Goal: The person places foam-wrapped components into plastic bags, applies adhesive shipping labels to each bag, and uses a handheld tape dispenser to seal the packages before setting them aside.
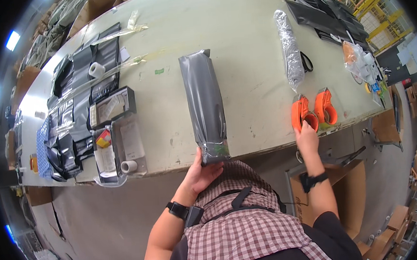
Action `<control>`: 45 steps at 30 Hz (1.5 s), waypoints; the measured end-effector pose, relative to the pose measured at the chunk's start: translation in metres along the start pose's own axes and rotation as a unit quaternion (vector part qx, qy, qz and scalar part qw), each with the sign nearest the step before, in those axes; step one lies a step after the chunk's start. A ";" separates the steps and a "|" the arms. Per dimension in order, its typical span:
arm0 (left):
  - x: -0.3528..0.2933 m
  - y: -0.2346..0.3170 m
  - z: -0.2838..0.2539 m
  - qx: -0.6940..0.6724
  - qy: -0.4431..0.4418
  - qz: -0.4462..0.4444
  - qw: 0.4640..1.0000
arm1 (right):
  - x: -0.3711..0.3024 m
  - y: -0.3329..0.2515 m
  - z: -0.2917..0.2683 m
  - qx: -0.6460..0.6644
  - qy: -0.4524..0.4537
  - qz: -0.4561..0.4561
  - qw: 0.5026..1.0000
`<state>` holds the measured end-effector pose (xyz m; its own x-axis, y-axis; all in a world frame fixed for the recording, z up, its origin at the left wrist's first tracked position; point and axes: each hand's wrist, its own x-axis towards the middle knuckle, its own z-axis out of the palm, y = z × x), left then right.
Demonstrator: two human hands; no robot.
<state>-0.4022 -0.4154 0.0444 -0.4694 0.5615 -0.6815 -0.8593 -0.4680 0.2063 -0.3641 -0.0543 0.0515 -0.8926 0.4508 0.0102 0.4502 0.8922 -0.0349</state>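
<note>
A long package wrapped in dark grey plastic (203, 99) lies on the table, pointing away from me, with clear tape around its near end. My left hand (203, 174) grips that near end, its thumb along the left side and its fingers under the edge. Over on the right, my right hand (307, 141) is closed around an orange tape dispenser (298, 110). Just beside it stands a second orange tape dispenser (326, 106), which I do not touch. My right fingertips are partly hidden by the dispenser.
Beyond the dispensers lies a long bubble-wrapped item (288, 47) next to a black loop (306, 62). Black plastic bags (324, 18) lie at the far right. Dark bags, a paper roll (97, 70) and a small open box (112, 107) crowd the left. A cardboard box (355, 192) stands below the table edge.
</note>
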 end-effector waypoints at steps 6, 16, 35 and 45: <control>0.017 -0.011 0.007 0.079 -0.032 -0.064 0.994 | -0.049 -0.152 -0.022 0.574 -0.210 -0.093 0.786; -0.106 0.099 -0.019 0.592 0.116 0.056 0.795 | 0.006 -0.157 -0.056 0.681 -0.497 0.088 0.532; -0.160 0.356 -0.043 0.750 0.407 0.314 0.416 | 0.303 -0.074 0.040 -0.028 -0.020 0.097 0.995; 0.026 0.510 -0.120 0.962 0.185 0.164 0.118 | 0.107 -0.147 0.003 0.129 -0.041 -0.033 0.990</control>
<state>-0.8286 -0.7208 0.0476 -0.8061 0.4939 -0.3260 0.5693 0.7976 -0.1996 -0.5259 -0.1368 0.0552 -0.9240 0.3777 -0.0598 0.3781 0.8788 -0.2910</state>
